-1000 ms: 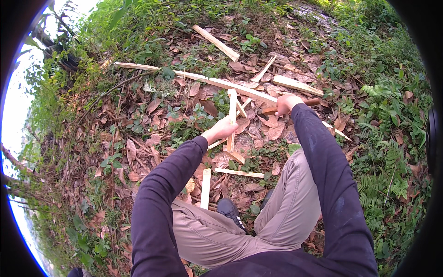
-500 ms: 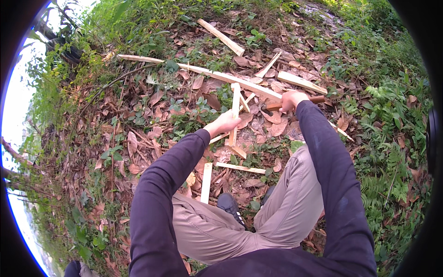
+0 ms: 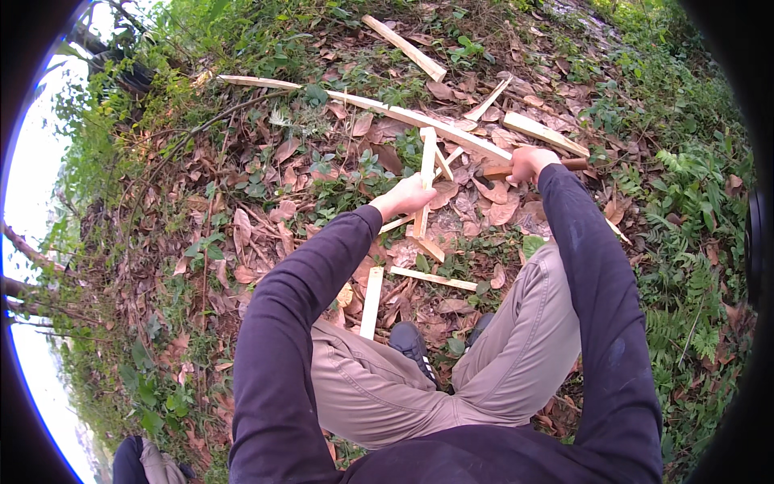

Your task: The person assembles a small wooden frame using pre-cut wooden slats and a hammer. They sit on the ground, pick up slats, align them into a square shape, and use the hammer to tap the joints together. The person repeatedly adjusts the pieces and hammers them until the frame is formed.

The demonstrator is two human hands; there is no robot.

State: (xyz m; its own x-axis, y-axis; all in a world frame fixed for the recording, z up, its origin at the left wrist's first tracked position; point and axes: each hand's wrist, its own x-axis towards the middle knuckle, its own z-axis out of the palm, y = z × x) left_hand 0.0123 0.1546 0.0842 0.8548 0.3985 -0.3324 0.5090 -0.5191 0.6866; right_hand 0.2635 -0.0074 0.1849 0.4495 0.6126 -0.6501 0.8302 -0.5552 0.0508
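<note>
My left hand (image 3: 409, 196) is closed around a short, pale wooden stick (image 3: 428, 157), which stands roughly on end over the leaf litter. Just below it, a wood piece (image 3: 431, 248) lies on the ground. My right hand (image 3: 532, 164) grips a tool with a brown wooden handle (image 3: 574, 164); the handle sticks out on both sides of the fist, and the tool's head cannot be made out clearly. Beyond both hands a long, thin strip of pale wood (image 3: 419, 119) lies slantwise, its near end close to my right hand.
More split wood lies about: a thick piece (image 3: 403, 48) far off, another (image 3: 545, 134) beyond my right hand, a flat slat (image 3: 372, 302) and a thin stick (image 3: 434, 279) by my shoes. Ferns (image 3: 685, 185) grow at right. Part of another person (image 3: 133, 460) shows lower left.
The whole view has shifted, so the scene sits slightly farther right and higher. Both hands keep their holds, with little other movement visible.
</note>
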